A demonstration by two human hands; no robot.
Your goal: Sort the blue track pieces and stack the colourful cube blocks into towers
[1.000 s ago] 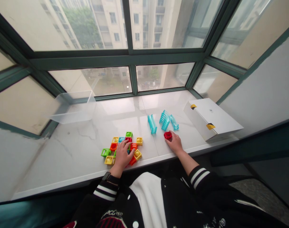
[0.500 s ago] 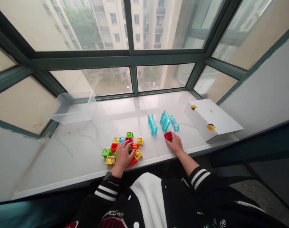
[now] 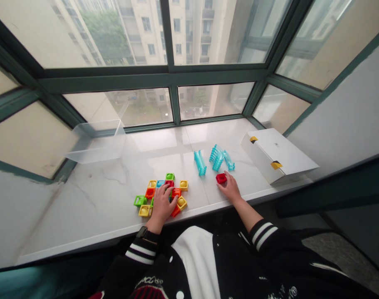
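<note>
My left hand (image 3: 161, 203) lies over a cluster of colored plastic blocks, its fingers stretched and a little apart. It touches the blocks and covers the middle ones. Around it show a yellow block (image 3: 144, 211), a green block (image 3: 140, 200), an orange block (image 3: 176, 192) and several others. Farther right on the sill, my right hand (image 3: 230, 189) has its thumb and fingers closed around a red block (image 3: 221, 178). Just beyond that block are three clear turquoise pieces: a straight ribbed one (image 3: 200, 163), a curved one (image 3: 216, 158) and a smaller one (image 3: 229, 160).
A clear plastic bin (image 3: 96, 155) stands at the back left of the white sill (image 3: 105, 199). On the right is a white box (image 3: 279, 151) with yellow-and-black tabs. Green window frames (image 3: 155, 83) bound the sill behind, and its front edge runs close to my body.
The view has shifted very slightly. Both hands and the blocks hold nearly the same places, with the red block still in my right hand.
</note>
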